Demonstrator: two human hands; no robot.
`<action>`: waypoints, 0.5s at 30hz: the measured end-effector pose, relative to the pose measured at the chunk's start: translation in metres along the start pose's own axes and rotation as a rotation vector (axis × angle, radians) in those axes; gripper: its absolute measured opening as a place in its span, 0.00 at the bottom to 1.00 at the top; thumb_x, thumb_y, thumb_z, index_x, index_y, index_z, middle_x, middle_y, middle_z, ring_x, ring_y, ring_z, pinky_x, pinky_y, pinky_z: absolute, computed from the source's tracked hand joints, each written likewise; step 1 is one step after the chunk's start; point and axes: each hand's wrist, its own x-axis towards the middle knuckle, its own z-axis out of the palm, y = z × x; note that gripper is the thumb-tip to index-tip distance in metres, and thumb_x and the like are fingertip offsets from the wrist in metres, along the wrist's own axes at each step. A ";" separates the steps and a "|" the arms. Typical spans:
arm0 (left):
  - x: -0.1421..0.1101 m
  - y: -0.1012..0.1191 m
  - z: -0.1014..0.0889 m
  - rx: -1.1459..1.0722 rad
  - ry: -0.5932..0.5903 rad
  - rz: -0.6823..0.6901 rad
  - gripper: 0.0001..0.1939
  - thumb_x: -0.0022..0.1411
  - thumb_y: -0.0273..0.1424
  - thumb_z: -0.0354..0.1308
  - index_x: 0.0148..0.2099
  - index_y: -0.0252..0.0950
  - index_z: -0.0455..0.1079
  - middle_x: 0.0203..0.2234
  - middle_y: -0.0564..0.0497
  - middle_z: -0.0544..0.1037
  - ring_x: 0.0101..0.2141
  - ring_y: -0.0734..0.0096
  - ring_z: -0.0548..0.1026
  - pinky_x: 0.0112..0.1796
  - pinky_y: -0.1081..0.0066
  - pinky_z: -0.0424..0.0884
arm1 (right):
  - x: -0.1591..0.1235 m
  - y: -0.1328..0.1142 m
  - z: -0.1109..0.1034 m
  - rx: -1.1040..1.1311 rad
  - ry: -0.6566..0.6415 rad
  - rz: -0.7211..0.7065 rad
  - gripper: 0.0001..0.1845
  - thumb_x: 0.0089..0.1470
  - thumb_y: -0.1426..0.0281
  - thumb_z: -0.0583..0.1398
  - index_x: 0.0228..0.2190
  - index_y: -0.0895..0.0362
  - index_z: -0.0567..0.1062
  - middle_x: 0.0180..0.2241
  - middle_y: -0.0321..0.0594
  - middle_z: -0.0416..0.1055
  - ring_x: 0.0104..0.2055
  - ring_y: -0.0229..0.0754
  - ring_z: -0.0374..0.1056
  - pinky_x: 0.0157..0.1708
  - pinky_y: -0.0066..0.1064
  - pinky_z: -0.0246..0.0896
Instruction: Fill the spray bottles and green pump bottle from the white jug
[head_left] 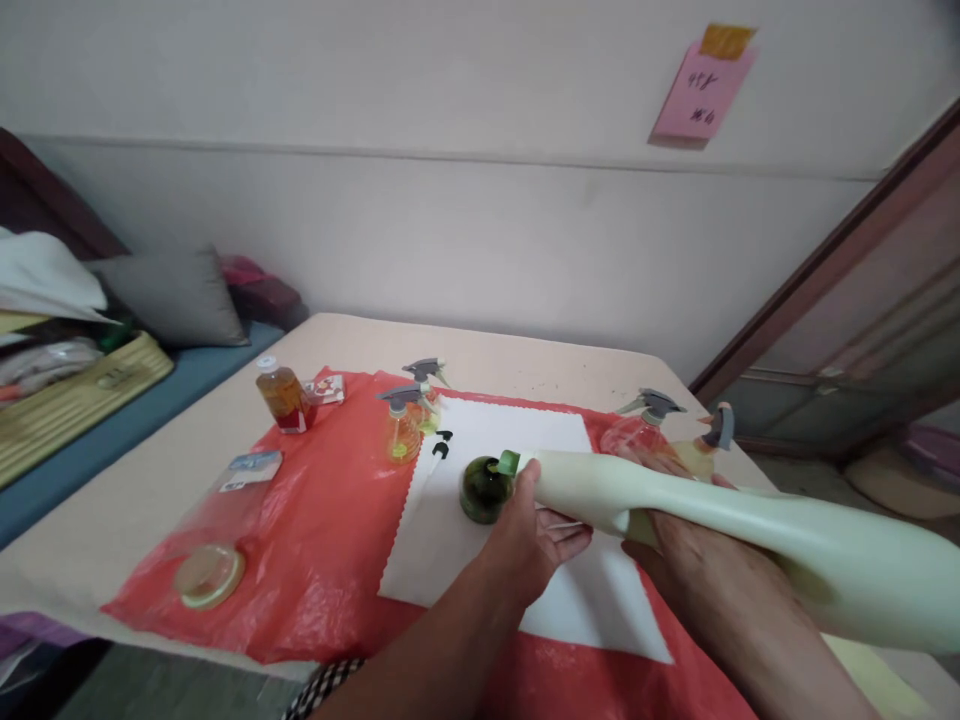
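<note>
A long pale green plastic container (712, 505), with a narrow neck-like part, lies nearly level and runs off the right edge. My left hand (529, 525) is closed around its near end, thumb on top and fingers underneath. Farther right, my right hand (664, 525) grips it from below, most of its fingers hidden by the plastic. A small green spout-like piece (508, 463) sits at the tip. Just below that tip is a round dark green bottle (485, 490), on a white sheet (420, 550); I cannot tell whether they touch.
Red plastic (315, 530) covers the table. Spray bottles stand left (403, 430) and right (637, 430) of the sheet. A black-ended tool (441, 450) lies on it. Farther left are an amber bottle (283, 395), a packet (251, 468) and a round lidded dish (208, 577). A wall stands behind.
</note>
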 end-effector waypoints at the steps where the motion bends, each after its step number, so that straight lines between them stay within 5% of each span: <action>1: -0.001 0.000 -0.002 0.037 0.002 0.000 0.39 0.59 0.57 0.52 0.58 0.27 0.59 0.46 0.31 0.74 0.45 0.52 0.78 0.49 0.59 0.71 | -0.002 0.004 0.003 0.021 -0.021 0.042 0.27 0.50 0.69 0.55 0.53 0.60 0.70 0.49 0.57 0.74 0.48 0.64 0.72 0.47 0.55 0.66; 5: -0.011 0.007 -0.008 0.183 -0.035 0.042 0.31 0.59 0.54 0.56 0.51 0.32 0.65 0.40 0.40 0.74 0.43 0.54 0.78 0.47 0.59 0.71 | -0.004 0.025 0.012 0.262 -0.144 0.211 0.15 0.47 0.63 0.60 0.38 0.55 0.75 0.35 0.48 0.78 0.35 0.57 0.75 0.32 0.44 0.70; 9: -0.027 0.029 -0.017 0.402 -0.122 0.224 0.25 0.53 0.45 0.65 0.47 0.37 0.67 0.39 0.45 0.75 0.41 0.60 0.78 0.43 0.64 0.71 | 0.005 0.036 0.013 0.637 -0.238 0.459 0.15 0.46 0.60 0.62 0.35 0.55 0.75 0.34 0.42 0.78 0.35 0.51 0.74 0.34 0.39 0.69; 11: -0.030 0.045 -0.024 0.591 -0.022 0.405 0.23 0.53 0.44 0.64 0.47 0.36 0.68 0.41 0.44 0.76 0.43 0.61 0.77 0.44 0.65 0.70 | 0.010 0.032 0.018 0.751 -0.233 0.619 0.18 0.45 0.58 0.64 0.36 0.56 0.75 0.36 0.43 0.78 0.37 0.52 0.74 0.36 0.40 0.68; 13: -0.026 0.062 -0.033 0.829 0.216 0.641 0.23 0.51 0.44 0.63 0.45 0.35 0.68 0.40 0.42 0.77 0.43 0.59 0.77 0.45 0.64 0.70 | 0.015 0.024 0.030 0.869 -0.189 0.762 0.22 0.43 0.57 0.65 0.37 0.58 0.76 0.36 0.44 0.78 0.38 0.53 0.73 0.38 0.41 0.68; 15: -0.017 0.075 -0.044 0.918 0.310 0.722 0.26 0.46 0.40 0.66 0.46 0.35 0.67 0.46 0.39 0.75 0.50 0.54 0.73 0.51 0.61 0.67 | 0.021 0.015 0.047 1.038 -0.084 0.880 0.25 0.42 0.55 0.66 0.39 0.59 0.76 0.38 0.46 0.78 0.41 0.55 0.73 0.42 0.43 0.68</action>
